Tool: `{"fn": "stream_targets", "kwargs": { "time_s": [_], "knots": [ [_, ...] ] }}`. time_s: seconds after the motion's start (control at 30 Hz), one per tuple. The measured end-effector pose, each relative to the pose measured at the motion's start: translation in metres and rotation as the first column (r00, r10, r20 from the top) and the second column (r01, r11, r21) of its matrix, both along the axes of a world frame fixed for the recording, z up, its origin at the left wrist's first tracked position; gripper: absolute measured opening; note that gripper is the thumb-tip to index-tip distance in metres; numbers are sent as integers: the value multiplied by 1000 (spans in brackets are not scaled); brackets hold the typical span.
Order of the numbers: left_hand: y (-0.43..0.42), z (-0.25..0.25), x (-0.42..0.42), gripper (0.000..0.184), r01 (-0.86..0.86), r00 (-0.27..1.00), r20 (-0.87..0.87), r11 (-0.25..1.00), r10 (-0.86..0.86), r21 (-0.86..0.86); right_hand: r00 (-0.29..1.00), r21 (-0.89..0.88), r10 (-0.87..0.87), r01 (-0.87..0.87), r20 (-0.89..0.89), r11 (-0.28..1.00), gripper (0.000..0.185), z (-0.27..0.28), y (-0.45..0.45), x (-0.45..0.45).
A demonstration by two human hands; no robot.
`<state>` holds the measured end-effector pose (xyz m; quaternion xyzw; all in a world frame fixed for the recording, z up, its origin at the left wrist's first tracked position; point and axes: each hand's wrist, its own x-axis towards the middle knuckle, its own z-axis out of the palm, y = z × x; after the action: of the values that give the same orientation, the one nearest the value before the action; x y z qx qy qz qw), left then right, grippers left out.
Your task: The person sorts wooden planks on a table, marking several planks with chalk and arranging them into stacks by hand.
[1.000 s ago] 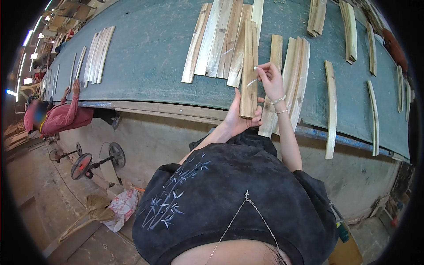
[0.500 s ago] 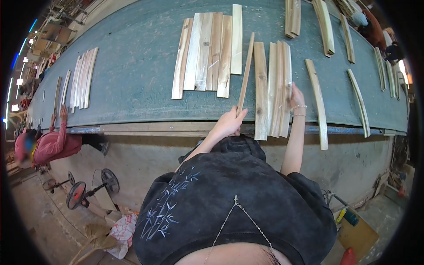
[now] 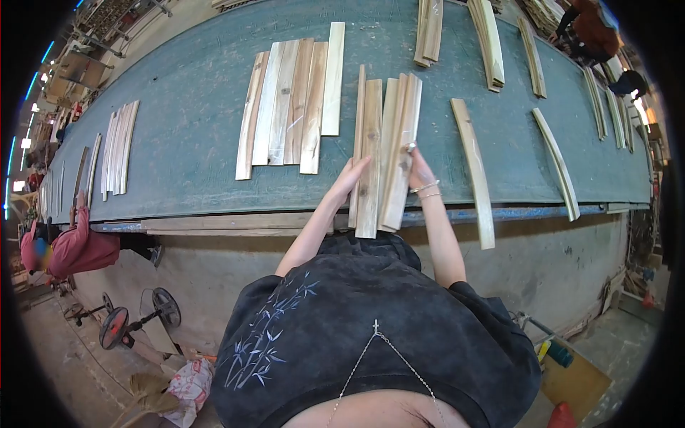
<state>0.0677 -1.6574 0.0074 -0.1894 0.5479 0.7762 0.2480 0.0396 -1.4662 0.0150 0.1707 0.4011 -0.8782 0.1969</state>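
Observation:
Several wooden strips stand side by side between my hands at the near edge of the green table. My left hand (image 3: 350, 177) grips the left-hand wooden strips (image 3: 369, 192) from their outer side, its fingertips reaching over the wide knotted one. Round the outer edge of the right-hand bundle of wooden strips (image 3: 401, 164) my right hand (image 3: 422, 173) is closed, with its thumb on top. That bundle leans a little, and a gap shows between it and the left strips. The near ends overhang the table edge.
On the green table (image 3: 193, 135), a row of pale boards (image 3: 289, 107) lies to the left. Single strips (image 3: 474, 175) and small stacks (image 3: 487, 46) lie to the right and at the back. A person in pink (image 3: 82, 246) works at far left.
The thin strip in my left hand has gone from slanted and apart to lying against the wide knotted strip. My right hand has tilted its bundle. The view has shifted.

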Motion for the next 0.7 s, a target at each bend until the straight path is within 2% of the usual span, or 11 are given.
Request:
{"fn": "stream_targets", "kwargs": {
  "time_s": [0.07,0.13,0.2,0.23,0.33,0.43,0.53,0.6,0.67,0.7],
  "knots": [
    [16,28,1,80,153,983,-64,961,-172,-231,995,-25,72,-74,-69,997,22,-14,1,-5],
    [33,51,2,85,151,964,-120,860,-237,-487,997,-139,23,-34,-77,990,22,-21,-5,-7],
    [41,58,-6,84,170,950,-105,771,-293,-613,999,-187,-3,-4,-35,982,21,-15,-6,-2],
    [43,62,-9,84,176,948,-101,762,-301,-623,999,-242,-19,7,-46,970,22,-12,-5,0],
    [44,67,-14,81,202,929,-164,825,-332,-528,996,-304,-60,40,-59,952,25,-14,1,-1],
    [42,55,-17,75,107,979,-122,916,-166,-387,999,-330,-52,53,13,942,24,-4,3,2],
    [44,46,-10,73,23,970,-219,933,-108,-358,998,-295,-65,68,21,953,27,-2,2,1],
    [40,43,-7,73,106,970,-185,963,-155,-248,997,-298,-80,80,12,951,26,-6,2,-1],
    [40,58,-1,66,189,981,42,982,-188,-27,997,-266,-82,80,5,960,25,-9,2,-2],
    [41,55,0,66,199,980,28,980,-198,-27,996,-266,-92,86,-9,960,25,-8,1,-1]
  ]
}}
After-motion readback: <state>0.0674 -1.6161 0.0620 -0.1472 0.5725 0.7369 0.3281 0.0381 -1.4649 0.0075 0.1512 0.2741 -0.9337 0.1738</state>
